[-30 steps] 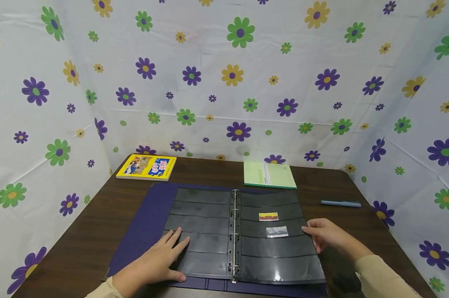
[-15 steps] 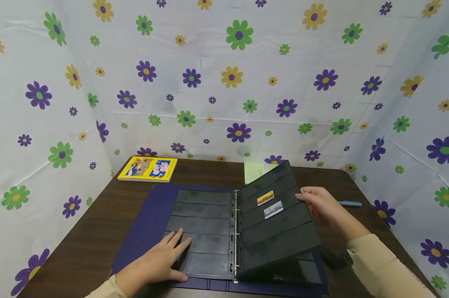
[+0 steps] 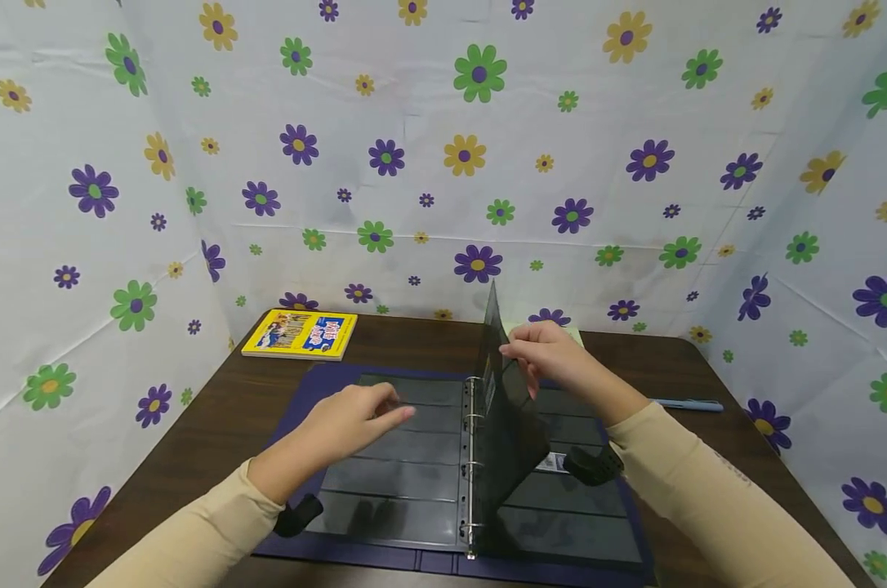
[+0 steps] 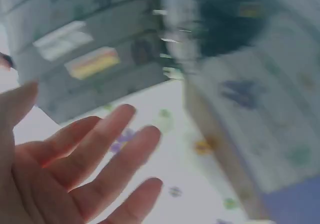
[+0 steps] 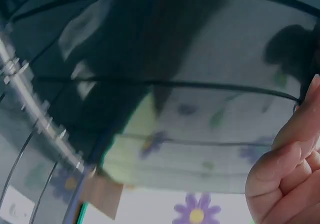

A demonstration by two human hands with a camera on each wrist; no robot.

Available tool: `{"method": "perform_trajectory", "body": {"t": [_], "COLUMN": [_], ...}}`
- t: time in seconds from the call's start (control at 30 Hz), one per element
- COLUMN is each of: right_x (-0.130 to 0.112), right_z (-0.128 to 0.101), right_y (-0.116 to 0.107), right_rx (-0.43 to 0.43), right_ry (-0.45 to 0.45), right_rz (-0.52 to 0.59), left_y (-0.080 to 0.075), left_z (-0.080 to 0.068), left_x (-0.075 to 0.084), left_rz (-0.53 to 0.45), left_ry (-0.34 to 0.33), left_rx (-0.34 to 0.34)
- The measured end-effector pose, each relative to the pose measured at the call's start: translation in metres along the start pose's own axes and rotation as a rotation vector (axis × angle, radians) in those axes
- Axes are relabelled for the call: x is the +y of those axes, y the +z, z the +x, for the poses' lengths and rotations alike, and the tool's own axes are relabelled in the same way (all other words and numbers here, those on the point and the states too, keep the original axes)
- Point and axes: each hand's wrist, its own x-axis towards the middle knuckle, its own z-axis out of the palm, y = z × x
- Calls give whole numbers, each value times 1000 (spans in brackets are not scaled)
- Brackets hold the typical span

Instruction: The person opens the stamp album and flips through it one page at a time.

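Observation:
A navy ring binder (image 3: 307,412) lies spread on the table, its metal rings (image 3: 471,465) down the middle. My right hand (image 3: 550,351) pinches the outer edge of a black pocket page (image 3: 515,445), which stands nearly upright over the rings and bends. In the left wrist view that page carries a whitish stamp (image 4: 62,40) and a red-and-yellow stamp (image 4: 93,64). A pale stamp (image 3: 552,462) shows in the page beneath. My left hand (image 3: 351,420) hovers over the left pocket page (image 3: 392,469), fingers extended, holding nothing.
A yellow book (image 3: 300,333) lies at the back left of the brown table (image 3: 414,339). Behind my right hand, a pale green notepad (image 3: 572,333) is mostly hidden. A blue pen (image 3: 686,404) lies to the right. Flowered sheeting (image 3: 421,163) surrounds the table.
My right hand has lifted the pocket page from the right side and swung it leftward to nearly upright. My left hand has risen off the left page, where it rested.

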Motion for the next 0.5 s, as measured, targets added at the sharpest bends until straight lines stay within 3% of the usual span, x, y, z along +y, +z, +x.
{"method": "perform_trajectory", "body": {"t": [0.13,0.27,0.33,0.5], "right_x": [-10,-15,-16,-16], "right_z": [17,29,34,39], "right_y": [20,37,44,50], "right_rx": [-22,-20,-9,-32], "right_ry": [-2,-5,-9,-31], "right_rz": [3,20,11,-16], "left_y": [-16,-21,-20,-18], "left_z": [12,20,21,21], "left_x": [27,54,66,83], "left_rz": [-246,-463,-488,-405], "left_ry": [27,28,15,-3], "left_rx": [33,-31,-74,-110]}}
